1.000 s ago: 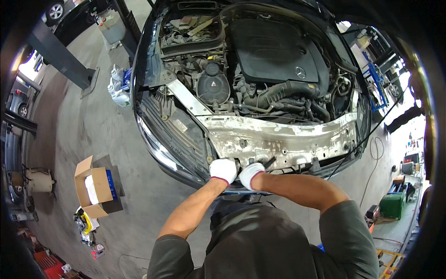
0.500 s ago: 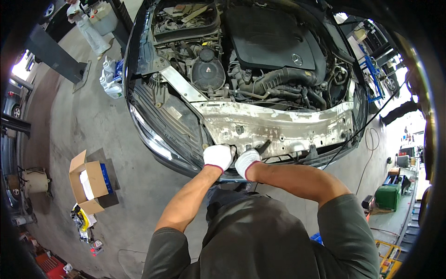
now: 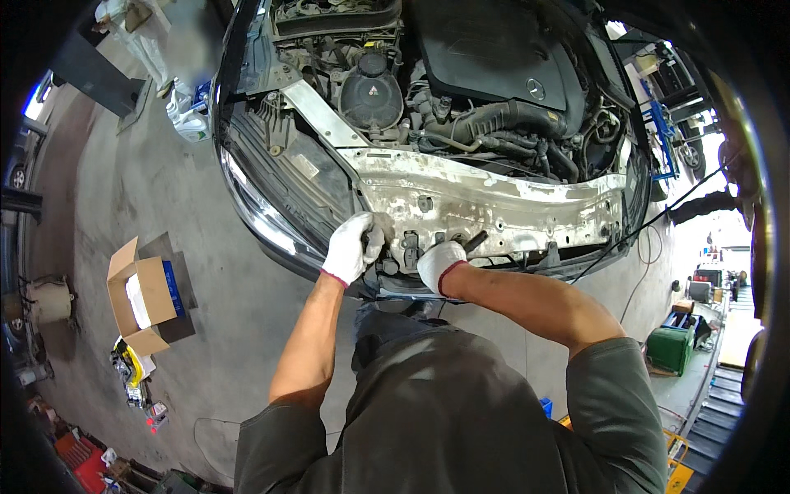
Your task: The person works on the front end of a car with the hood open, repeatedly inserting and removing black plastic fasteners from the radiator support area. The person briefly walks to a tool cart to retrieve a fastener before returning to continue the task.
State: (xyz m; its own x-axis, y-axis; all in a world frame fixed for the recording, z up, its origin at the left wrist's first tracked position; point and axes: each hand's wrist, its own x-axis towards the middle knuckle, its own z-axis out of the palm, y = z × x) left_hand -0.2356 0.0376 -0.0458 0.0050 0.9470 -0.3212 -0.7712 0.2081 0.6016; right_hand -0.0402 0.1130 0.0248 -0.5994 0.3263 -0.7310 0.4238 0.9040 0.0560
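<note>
Your right hand [image 3: 440, 265] grips a black handle [image 3: 476, 241] at the front edge of the silver panel [image 3: 473, 212]; your left hand [image 3: 349, 249], apart, curls near the panel's left end, hold unclear. Behind, the engine bay [image 3: 510, 123] lies open; work looks unfinished.

Looks down & fwd from head, L of fisheye pair; v. wide; takes in wearer's chest [image 3: 453, 403] close up, car front [image 3: 494, 193] further off.

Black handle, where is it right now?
In the head view, right of centre at about mid-height, the black handle juts from the gloved right hand, over the silver front panel.
</note>
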